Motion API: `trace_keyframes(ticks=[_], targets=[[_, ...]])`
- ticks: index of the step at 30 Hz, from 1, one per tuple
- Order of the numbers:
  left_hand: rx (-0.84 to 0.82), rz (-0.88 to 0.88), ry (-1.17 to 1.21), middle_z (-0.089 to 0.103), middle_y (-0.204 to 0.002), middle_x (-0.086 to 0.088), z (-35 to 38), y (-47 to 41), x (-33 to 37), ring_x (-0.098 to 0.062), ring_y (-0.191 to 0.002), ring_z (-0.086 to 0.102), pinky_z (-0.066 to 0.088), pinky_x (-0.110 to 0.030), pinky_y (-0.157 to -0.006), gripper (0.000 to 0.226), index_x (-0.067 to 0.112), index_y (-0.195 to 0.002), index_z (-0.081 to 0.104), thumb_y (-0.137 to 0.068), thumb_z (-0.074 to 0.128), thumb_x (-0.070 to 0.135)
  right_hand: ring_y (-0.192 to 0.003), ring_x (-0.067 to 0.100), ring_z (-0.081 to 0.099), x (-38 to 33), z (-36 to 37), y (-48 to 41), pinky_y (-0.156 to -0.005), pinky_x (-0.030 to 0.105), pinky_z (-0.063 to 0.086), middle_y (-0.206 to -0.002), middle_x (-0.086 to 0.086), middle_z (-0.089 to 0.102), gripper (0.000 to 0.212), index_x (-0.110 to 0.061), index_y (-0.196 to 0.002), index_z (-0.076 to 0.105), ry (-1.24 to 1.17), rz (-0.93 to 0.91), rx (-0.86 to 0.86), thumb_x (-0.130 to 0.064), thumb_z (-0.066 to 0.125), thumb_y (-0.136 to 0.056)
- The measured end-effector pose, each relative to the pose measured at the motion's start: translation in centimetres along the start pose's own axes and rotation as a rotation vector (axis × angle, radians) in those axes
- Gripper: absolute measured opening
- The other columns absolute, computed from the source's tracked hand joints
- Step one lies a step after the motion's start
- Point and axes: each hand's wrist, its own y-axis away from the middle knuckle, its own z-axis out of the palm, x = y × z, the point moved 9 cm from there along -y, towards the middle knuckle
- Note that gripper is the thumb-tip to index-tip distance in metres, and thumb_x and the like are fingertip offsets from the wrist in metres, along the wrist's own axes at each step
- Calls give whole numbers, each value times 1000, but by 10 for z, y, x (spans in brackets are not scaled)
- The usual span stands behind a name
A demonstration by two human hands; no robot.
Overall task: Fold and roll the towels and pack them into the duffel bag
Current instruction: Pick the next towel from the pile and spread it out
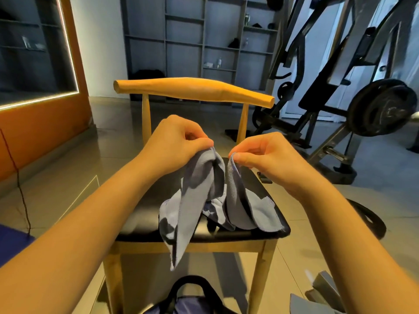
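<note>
Both hands (174, 143) (269, 155) pinch towel (195, 200) above chair (195, 91)

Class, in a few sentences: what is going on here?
A person pinches a grey-blue towel with both hands: the left hand holds one upper edge, the right hand another. The towel hangs crumpled, not yet folded, its lower part lying on the black seat of a wooden chair. The duffel bag sits on the floor below.
</note>
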Motion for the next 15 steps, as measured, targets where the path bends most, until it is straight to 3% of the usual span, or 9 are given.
trace_keyframes(ticks=[3,6,11,15], targets=[[-99,-221,301,74,-76,-3,21,6,-11,-4,-64,65,50,-17,-55,17,16,-85,80,-88,77,32,-83,11,72,-4,-1,-1,-75,23,60,-84,-3,77,7,-16,-91,80,26,-31,41,-21,75,-91],[-135,-305,453,73,-72,-5,34,13,-11,-4,-58,62,47,-14,-52,17,11,-83,80,-87,79,28,-84,12,73,-3,0,-2,-82,34,62,-84,-3,77,9,-17,-90,79,45,-34,55,-26,77,-89],[-169,-365,556,78,-86,-9,40,17,-12,-13,-73,72,58,-21,-63,10,9,-93,81,-90,75,17,-87,11,72,-5,4,-3,-86,36,61,-88,-4,77,10,-17,-95,79,64,-59,47,-21,70,-95],[-116,-396,544,79,-89,-4,37,18,-14,-16,-81,75,57,-19,-62,13,12,-99,80,-92,73,20,-84,13,72,-7,6,-3,-83,37,62,-84,-3,77,8,-17,-92,79,49,-64,75,-20,71,-94]])
